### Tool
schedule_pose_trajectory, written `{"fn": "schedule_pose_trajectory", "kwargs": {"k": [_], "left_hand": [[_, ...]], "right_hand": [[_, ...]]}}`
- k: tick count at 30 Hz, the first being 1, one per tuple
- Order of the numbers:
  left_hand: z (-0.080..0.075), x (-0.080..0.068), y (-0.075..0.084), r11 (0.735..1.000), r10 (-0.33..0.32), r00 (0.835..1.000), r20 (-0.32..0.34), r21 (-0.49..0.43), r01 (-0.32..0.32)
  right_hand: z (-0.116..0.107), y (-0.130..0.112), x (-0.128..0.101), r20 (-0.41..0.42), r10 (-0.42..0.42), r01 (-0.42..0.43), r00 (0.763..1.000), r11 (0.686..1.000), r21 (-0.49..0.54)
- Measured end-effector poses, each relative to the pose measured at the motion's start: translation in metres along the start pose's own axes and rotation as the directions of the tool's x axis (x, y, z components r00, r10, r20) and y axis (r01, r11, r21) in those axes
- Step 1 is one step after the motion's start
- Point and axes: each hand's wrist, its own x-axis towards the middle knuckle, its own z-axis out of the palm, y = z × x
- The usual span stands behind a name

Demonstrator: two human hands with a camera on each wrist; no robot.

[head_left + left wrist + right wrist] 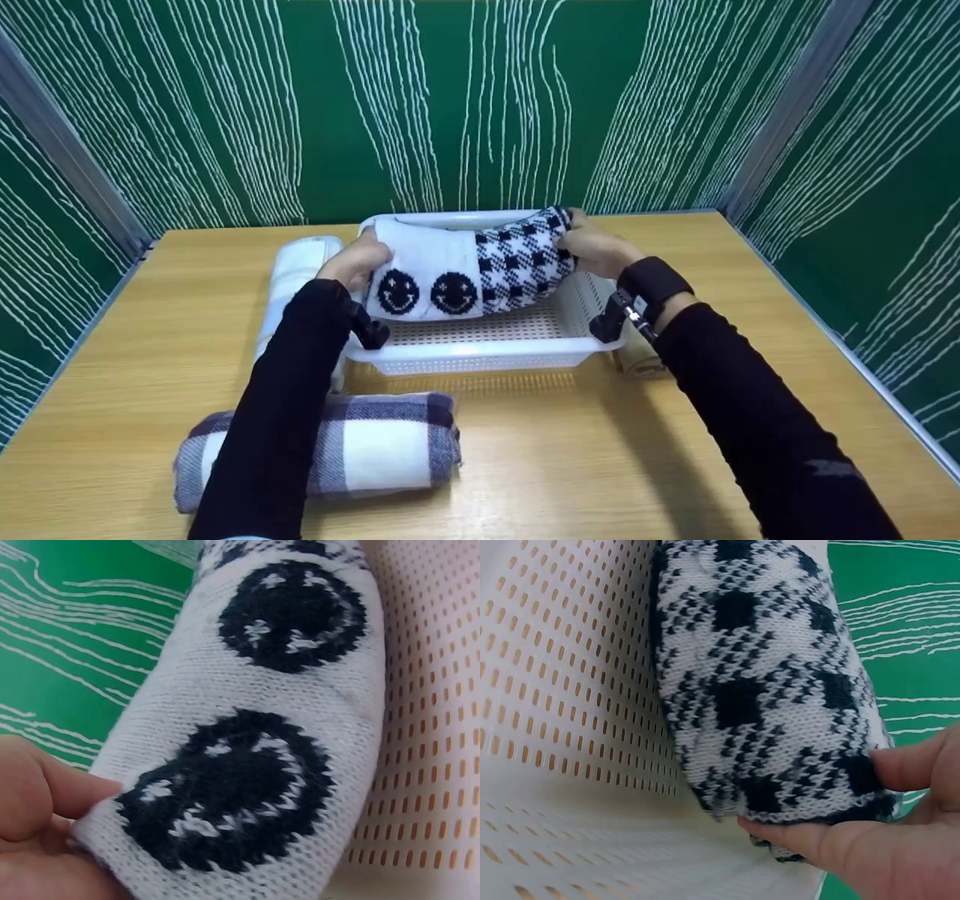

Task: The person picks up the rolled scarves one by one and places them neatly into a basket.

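A rolled knit cloth [465,266], white with two black smiley faces at one end and black-and-white check at the other, hangs just above a white perforated basket [480,356]. My left hand [352,262] grips its white end [247,757], thumb and fingers pinching the edge. My right hand [596,247] grips the checked end [772,690], with fingers under it and the thumb on its side. The basket's holed floor [562,690] shows right beneath the roll.
A rolled purple-and-white plaid cloth [375,442] lies on the wooden table [562,465] in front of the basket. A white roll [296,277] lies left of the basket, and a beige roll [637,360] peeks out at its right. Green patterned walls enclose the table.
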Motion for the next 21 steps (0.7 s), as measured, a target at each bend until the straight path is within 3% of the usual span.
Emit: {"fn": "schedule_pose_trajectory", "kwargs": {"k": [4,9,14,21], "left_hand": [[0.002,-0.002,0.005,0.989,-0.091,0.996,0.007,0.115,0.090],[0.001,-0.002,0.011,0.934,-0.160,0.987,-0.009,0.322,0.154],[0.001,0.002,0.014,0.907,-0.184,0.983,-0.010,0.382,0.174],[0.005,0.004,0.013,0.864,-0.143,0.989,-0.030,0.485,0.139]], "right_hand": [[-0.001,0.002,0.001,0.023,0.044,-0.043,0.999,0.998,-0.035],[-0.001,0.003,0.002,0.022,0.098,-0.096,0.995,0.991,-0.096],[-0.001,0.003,0.004,0.004,0.128,-0.127,0.992,0.986,-0.104],[-0.003,0.003,0.004,-0.024,0.151,-0.153,0.988,0.979,-0.136]]}}
